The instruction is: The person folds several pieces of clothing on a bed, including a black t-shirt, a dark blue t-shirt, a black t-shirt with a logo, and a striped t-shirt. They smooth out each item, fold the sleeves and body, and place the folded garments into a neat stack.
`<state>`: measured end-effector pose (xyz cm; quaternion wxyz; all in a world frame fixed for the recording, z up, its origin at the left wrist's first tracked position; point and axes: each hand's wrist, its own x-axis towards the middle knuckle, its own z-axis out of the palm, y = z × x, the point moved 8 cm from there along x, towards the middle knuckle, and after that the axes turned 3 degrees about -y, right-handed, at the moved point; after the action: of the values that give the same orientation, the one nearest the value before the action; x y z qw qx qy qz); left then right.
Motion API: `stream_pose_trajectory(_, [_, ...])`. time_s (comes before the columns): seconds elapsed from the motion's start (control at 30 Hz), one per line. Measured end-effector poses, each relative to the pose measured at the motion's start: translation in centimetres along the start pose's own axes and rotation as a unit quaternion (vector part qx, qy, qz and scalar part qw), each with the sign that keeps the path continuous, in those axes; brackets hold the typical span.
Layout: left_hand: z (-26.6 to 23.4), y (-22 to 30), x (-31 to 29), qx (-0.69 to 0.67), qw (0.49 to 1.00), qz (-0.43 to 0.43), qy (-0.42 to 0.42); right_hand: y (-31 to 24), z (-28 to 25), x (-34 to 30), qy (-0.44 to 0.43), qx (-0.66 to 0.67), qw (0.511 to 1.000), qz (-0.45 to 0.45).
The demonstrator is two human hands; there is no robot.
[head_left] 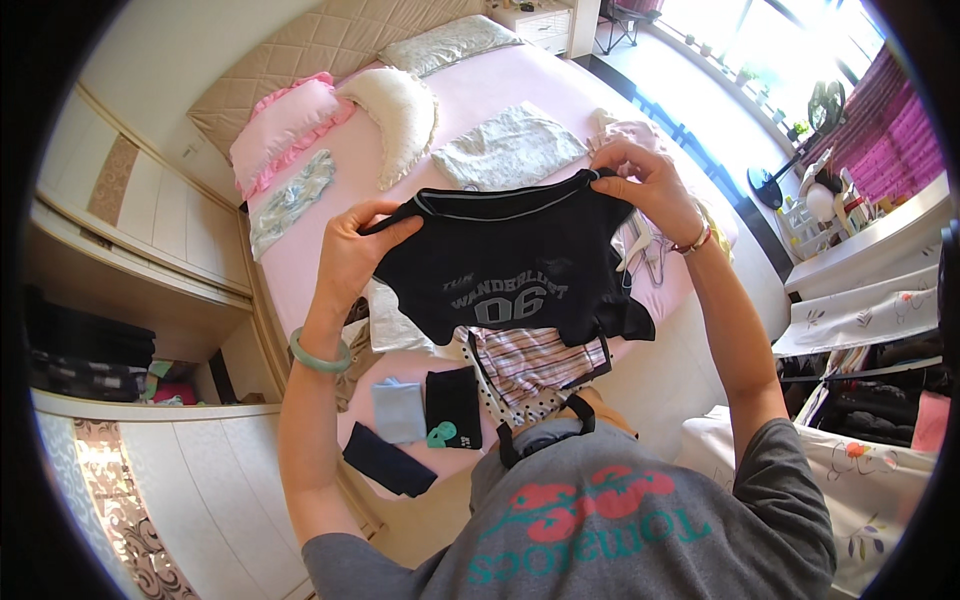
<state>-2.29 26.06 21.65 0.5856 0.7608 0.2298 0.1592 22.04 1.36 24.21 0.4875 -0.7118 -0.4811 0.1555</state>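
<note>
A black T-shirt (510, 260) with grey print on its front hangs stretched between my two hands above the bed. My left hand (355, 245) pinches it at one shoulder beside the neckline, and my right hand (645, 185) pinches the other shoulder. The lower part of the shirt droops in folds. Below it lie striped pink-and-brown cloth (535, 362) and a white polka-dot cloth (520, 408). Folded pieces rest at the near bed edge: a light blue one (398, 412), a black one with a green print (453, 400) and a dark navy one (388, 460).
Pillows (290, 125) and a crescent cushion (395, 120) lie on the pink-sheeted bed (470, 90). A pale patterned cloth (510, 148) spreads behind the shirt. Clothes hangers (645, 250) sit at the right. A wardrobe (170, 300) stands left, a covered clothes rack (870, 370) right.
</note>
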Motion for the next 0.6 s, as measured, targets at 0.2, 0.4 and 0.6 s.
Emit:
stream_pose_trajectory(0.2, [0.6,2.6,-0.1,0.06,0.996,0.071,0.004,-1.1,0.4,0.2,0.03,0.102,0.992,-0.074])
stream_pose_trajectory(0.4, [0.2,2.0,0.4,0.095,0.991,0.095,0.011,-0.9,0.9,1.0,0.004,0.055,0.995,-0.082])
stream_pose_trajectory(0.6, [0.2,0.4,0.0,0.095,0.995,0.002,-0.037,-1.2,0.9,0.7,-0.023,-0.067,0.992,-0.102])
